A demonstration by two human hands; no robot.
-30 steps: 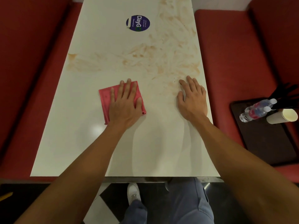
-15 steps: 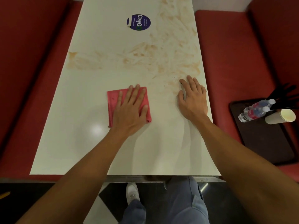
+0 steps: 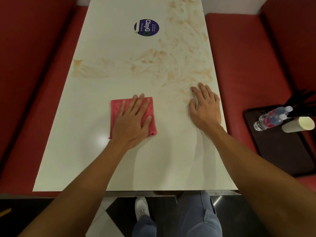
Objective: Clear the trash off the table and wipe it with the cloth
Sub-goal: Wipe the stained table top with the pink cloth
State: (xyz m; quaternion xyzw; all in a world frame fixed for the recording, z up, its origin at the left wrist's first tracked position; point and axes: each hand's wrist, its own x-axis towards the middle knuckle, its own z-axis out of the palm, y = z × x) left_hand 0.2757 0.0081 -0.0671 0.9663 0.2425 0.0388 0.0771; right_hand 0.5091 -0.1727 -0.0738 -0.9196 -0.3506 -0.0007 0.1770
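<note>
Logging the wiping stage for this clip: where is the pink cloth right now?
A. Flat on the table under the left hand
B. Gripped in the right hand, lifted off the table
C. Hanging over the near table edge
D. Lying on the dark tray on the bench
A: the left hand lies flat with straight fingers on the pink cloth, which is spread on the table, while the right hand rests bare on the tabletop.

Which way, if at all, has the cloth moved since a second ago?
Yes. The cloth, under the left hand, slid down the picture, away from the sticker.
</note>
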